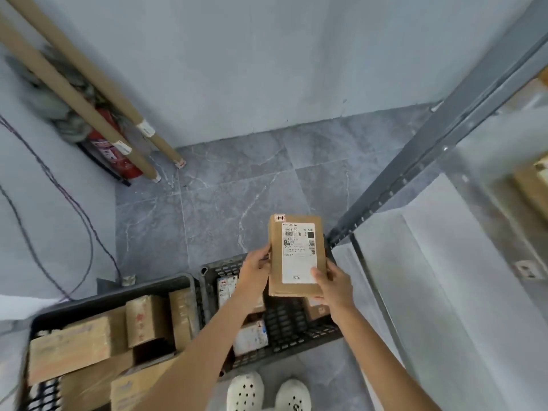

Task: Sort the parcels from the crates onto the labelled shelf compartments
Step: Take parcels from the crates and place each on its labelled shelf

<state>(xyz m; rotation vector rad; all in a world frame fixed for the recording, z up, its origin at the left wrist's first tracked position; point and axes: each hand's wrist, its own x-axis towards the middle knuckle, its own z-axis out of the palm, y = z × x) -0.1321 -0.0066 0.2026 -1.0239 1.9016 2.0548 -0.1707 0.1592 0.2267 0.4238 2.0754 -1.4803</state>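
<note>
I hold a flat brown cardboard parcel (277, 262) with a white shipping label facing up, above the right black crate (296, 336). My left hand (253, 274) grips its left edge. My right hand (333, 284) grips its lower right corner, thumb on the label. The right crate holds a few small parcels (250, 336). The left black crate (118, 295) is packed with several brown boxes (68, 348). A grey metal shelf (444, 129) rises at the right, its compartments blurred.
Two long cardboard tubes (89, 99) lean in the far left corner over a red fire extinguisher (115, 155). Cables (74, 209) hang along the left wall. Grey tiled floor (237, 188) lies beyond the crates. My white shoes (267, 393) stand just behind the right crate.
</note>
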